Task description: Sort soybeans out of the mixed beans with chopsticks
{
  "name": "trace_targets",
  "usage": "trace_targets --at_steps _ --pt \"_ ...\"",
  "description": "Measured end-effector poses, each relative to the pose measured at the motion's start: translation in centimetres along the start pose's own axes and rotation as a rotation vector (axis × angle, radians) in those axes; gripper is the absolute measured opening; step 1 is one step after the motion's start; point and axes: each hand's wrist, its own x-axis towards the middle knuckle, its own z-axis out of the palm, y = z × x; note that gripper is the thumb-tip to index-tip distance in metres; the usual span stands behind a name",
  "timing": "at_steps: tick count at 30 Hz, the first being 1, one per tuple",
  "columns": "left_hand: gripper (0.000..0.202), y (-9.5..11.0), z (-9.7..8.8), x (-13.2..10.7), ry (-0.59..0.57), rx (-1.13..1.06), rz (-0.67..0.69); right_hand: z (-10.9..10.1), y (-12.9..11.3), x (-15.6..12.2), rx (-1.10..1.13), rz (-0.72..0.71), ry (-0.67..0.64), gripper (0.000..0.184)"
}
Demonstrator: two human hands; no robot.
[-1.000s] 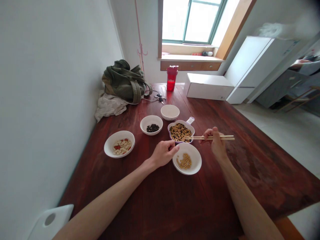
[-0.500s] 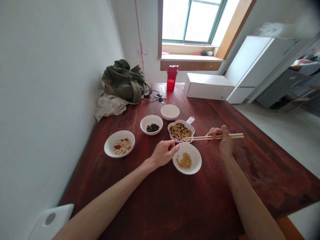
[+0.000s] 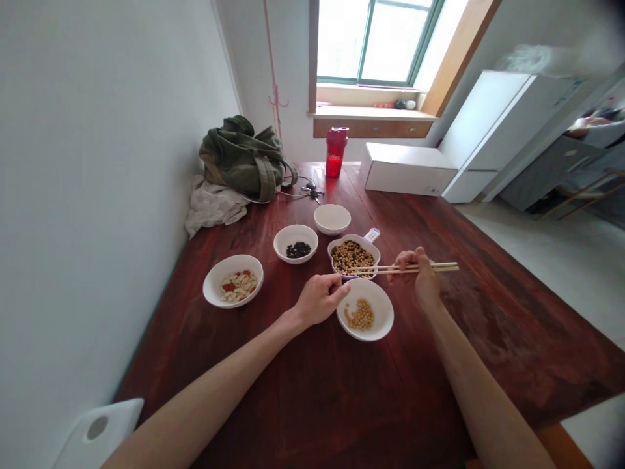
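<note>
My right hand (image 3: 418, 273) is closed around a pair of wooden chopsticks (image 3: 442, 267), whose tips reach into a purple-rimmed dish (image 3: 372, 251) of mixed yellow and dark beans. Just below that dish stands a white bowl (image 3: 379, 331) holding some yellow soybeans (image 3: 362, 316). At this bowl's upper left rim is my left hand (image 3: 319, 299), fingers curled and thumb over the edge; its fingertips are partly hidden. Whether the chopstick tips pinch a bean is too small to make out.
Left of my hands are a white bowl (image 3: 209, 286) of pale and reddish pieces and another (image 3: 280, 246) with black beans. Behind stands a white bowl (image 3: 332, 221). Farther back are a green bag (image 3: 239, 159), keys (image 3: 312, 191), a red bottle (image 3: 335, 153) and a white box (image 3: 407, 170).
My right hand has moved left with the chopsticks, and their tips sit farther left in the bean dish. My left hand and the bowls have stayed in place.
</note>
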Motion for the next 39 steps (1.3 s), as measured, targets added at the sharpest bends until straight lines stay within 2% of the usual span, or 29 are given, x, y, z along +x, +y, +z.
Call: trace_targets --at_steps 10,27,39 --pt "0.044 -0.1 0.0 0.0 -0.002 0.01 0.001 0.0 1.9 -0.1 -0.096 -0.002 0.055 0.054" --pt "0.044 -0.1 0.1 0.0 0.006 0.015 0.008 -0.6 1.3 0.1 -0.067 0.026 -0.003 0.048" --pt "0.043 0.0 0.0 0.0 0.006 0.009 0.001 -0.7 1.1 0.2 -0.093 0.027 0.03 0.051"
